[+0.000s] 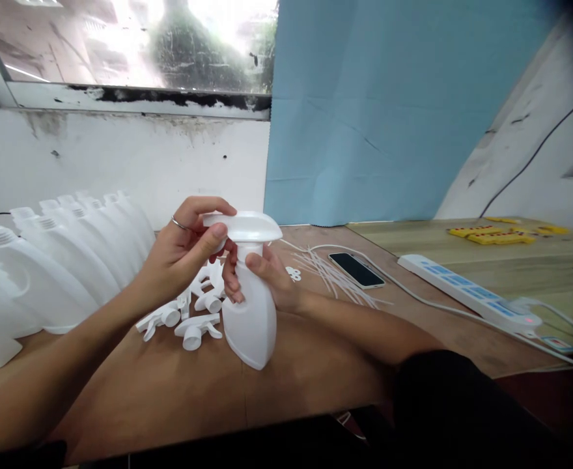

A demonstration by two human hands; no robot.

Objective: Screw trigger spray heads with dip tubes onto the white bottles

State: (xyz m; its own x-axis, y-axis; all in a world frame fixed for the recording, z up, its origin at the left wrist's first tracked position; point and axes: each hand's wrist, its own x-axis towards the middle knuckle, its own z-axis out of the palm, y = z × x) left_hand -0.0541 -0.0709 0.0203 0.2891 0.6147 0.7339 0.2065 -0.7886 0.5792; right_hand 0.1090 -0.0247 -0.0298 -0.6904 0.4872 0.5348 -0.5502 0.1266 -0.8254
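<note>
A white plastic spray bottle (pixel 251 319) is held up over the table, slightly tilted, with a smooth white trigger spray head (pixel 254 226) on its neck. My left hand (pixel 191 238), a ring on one finger, is closed on the spray head, thumb at its side and fingers over the top. Around the bottle's neck and shoulder my right hand (pixel 274 277) is wrapped. Several loose white trigger sprayers (pixel 193 331) lie on the table just left of the bottle. Whether the head is fully seated on the neck I cannot tell.
Several white bottles (pixel 66 260) without heads stand in rows at the left. Thin white tubes (pixel 333 277), small white rings (pixel 293 273) and a phone (pixel 356 270) lie to the right. Beyond them are a power strip (pixel 467 290) with its cable and yellow pieces (pixel 496 236).
</note>
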